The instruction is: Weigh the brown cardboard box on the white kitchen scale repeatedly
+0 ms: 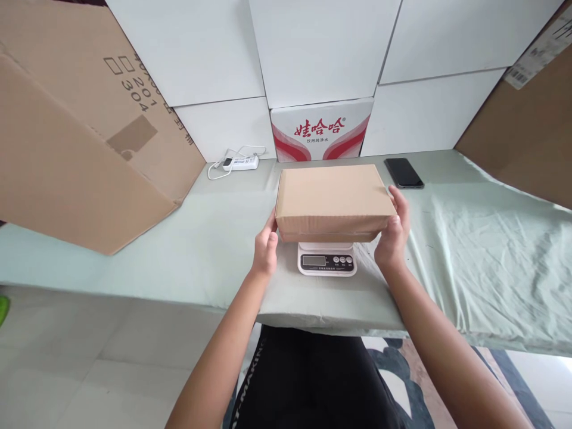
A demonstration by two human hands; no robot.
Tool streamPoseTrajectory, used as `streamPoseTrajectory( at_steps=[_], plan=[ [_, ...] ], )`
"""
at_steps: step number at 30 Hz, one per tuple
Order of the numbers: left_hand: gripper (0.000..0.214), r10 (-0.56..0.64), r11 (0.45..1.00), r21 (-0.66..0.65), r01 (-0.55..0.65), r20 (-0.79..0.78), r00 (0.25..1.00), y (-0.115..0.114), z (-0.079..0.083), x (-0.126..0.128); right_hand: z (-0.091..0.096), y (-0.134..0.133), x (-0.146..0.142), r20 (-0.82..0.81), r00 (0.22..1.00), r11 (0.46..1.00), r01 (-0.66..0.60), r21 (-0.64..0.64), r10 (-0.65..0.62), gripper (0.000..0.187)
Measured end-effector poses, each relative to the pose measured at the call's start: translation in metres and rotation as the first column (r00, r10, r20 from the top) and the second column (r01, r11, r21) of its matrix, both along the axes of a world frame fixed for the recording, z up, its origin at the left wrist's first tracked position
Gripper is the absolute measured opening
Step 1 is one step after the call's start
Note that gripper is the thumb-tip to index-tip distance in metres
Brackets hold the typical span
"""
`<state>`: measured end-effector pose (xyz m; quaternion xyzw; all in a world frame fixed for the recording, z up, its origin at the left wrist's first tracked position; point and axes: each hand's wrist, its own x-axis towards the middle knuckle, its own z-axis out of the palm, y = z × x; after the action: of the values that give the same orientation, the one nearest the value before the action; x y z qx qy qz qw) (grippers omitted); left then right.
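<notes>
A plain brown cardboard box (333, 193) is held level between my two hands, over a white digital kitchen scale (328, 260). My left hand (266, 244) grips the box's left end, thumb toward me. On the opposite end, my right hand (394, 232) has its fingers along the side and its thumb near the front corner. The box hides the scale's weighing plate, so I cannot tell whether they touch. The scale's small display and its row of buttons show in front of the box; no digits can be made out.
A black phone (403, 173) lies behind my right hand. At the back left is a white power strip (241, 162) with a cable. A red-and-white carton (322, 132) stands against the white panels. Large cardboard sheets (89, 131) lean at the left and right. Pale green cloth (201, 238) covers the table.
</notes>
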<state>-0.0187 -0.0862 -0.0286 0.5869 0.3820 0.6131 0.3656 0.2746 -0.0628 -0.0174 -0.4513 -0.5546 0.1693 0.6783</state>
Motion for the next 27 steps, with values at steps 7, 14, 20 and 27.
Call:
streamPoseTrajectory(
  at_steps=[7, 14, 20, 27],
  plan=[
    [0.084, -0.044, 0.998, 0.034, 0.044, -0.010, 0.999, -0.002, 0.009, 0.004, 0.009, -0.009, 0.000, 0.097, 0.994, 0.997, 0.043, 0.061, -0.049, 0.078],
    [0.094, -0.044, 0.998, 0.047, 0.038, 0.129, 0.991, 0.058, 0.047, 0.004, 0.047, 0.050, 0.002, 0.107, 0.990, 0.977, -0.108, 0.186, 0.090, 0.087],
    [0.101, -0.130, 0.991, -0.027, 0.131, 0.017, 0.991, 0.115, 0.014, 0.017, -0.007, 0.133, 0.015, 0.074, 0.990, 0.988, -0.128, 0.086, 0.122, 0.115],
    [0.095, -0.135, 0.985, -0.105, 0.136, 0.025, 0.991, 0.122, -0.007, 0.020, -0.046, 0.148, 0.026, 0.062, 0.987, 0.988, -0.152, 0.028, 0.150, 0.114]
  ],
)
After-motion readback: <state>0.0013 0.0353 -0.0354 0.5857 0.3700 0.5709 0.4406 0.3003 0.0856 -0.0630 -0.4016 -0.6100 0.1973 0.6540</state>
